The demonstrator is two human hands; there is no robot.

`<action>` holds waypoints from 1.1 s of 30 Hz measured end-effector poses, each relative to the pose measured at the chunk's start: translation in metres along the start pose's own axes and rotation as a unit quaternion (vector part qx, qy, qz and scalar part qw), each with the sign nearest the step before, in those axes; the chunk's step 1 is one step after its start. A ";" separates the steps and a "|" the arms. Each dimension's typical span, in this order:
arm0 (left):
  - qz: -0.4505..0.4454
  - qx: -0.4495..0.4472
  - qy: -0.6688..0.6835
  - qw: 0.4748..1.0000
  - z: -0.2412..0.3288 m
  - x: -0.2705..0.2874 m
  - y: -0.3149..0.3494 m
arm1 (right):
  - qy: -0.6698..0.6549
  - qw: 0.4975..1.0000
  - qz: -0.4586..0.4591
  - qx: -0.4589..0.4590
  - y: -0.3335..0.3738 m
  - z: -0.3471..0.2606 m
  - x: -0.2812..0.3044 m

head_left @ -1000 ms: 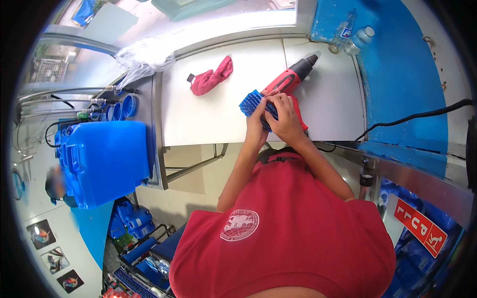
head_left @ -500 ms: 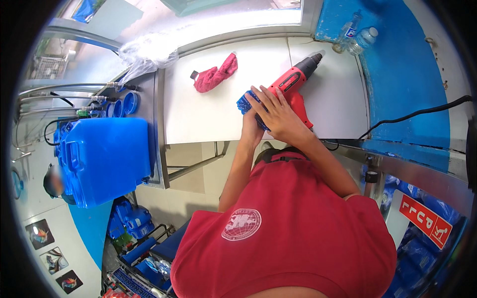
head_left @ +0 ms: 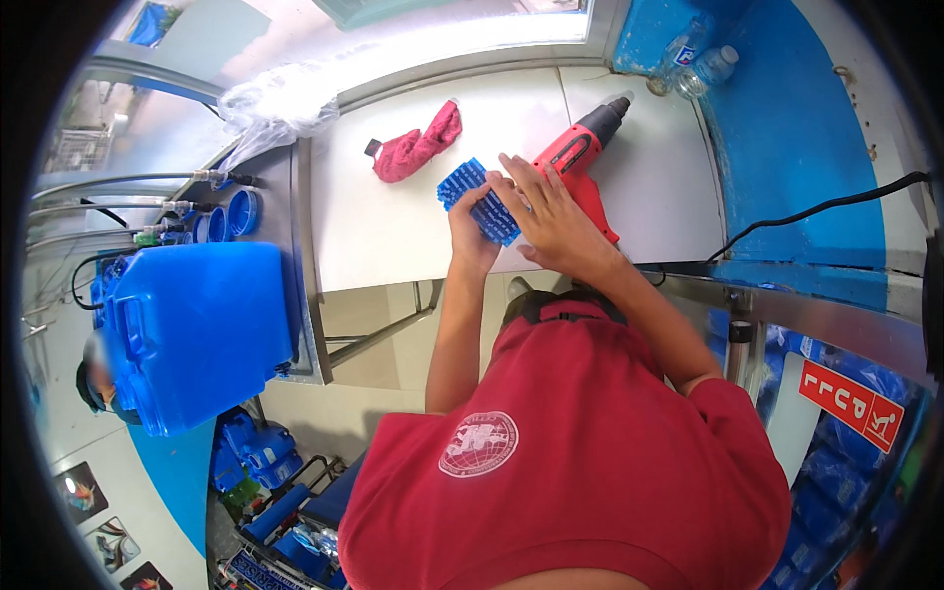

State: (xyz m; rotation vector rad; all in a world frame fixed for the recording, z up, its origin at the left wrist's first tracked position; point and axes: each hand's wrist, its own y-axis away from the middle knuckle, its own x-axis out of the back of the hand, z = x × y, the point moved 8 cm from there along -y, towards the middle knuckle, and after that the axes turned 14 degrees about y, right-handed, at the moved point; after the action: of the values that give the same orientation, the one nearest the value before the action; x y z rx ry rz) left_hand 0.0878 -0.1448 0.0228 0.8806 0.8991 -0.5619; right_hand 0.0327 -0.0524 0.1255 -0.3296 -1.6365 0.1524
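Observation:
My left hand [head_left: 474, 238] is closed around a stack of blue printed sheets or film pieces [head_left: 460, 183], held over the front of the white table [head_left: 359, 241]. Their exact kind does not show. Stretched-out fingers of my right hand [head_left: 568, 234] lie over the stack's right side, touching or nearly touching it. Just beyond that hand, a red and black heat gun [head_left: 578, 146] rests on its side, nozzle toward the far right. Its handle is partly hidden by my right hand. A crumpled red cloth [head_left: 415, 153] lies farther back on the left.
A large blue water jug [head_left: 211, 329] stands on the metal counter at left, near blue caps [head_left: 242, 212] and hoses. Clear plastic bags [head_left: 280, 108] sit behind. Two clear bottles [head_left: 710, 71] are in the back right corner. A black cord [head_left: 821, 218] runs along the right.
The blue stack has come left and turned its printed face up, now more exposed. My left hand has moved left with it; the right hand's fingers have spread and slid back over it.

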 end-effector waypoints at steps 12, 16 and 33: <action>-0.029 -0.008 -0.116 0.993 -0.023 -0.017 0.008 | 0.037 0.995 0.089 -0.025 -0.003 0.012 0.002; -0.023 -0.038 -0.143 0.989 -0.018 -0.024 0.006 | 0.015 0.991 0.126 -0.038 0.001 0.021 0.011; 0.026 -0.121 -0.086 0.989 -0.033 -0.032 0.000 | -0.020 0.968 0.213 -0.134 0.018 0.053 0.016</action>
State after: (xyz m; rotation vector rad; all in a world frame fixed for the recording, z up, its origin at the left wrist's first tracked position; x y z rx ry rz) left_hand 0.0569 -0.1153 0.0388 0.6244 0.7669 -0.4652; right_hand -0.0182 -0.0255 0.1309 -0.8921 -1.6078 0.2628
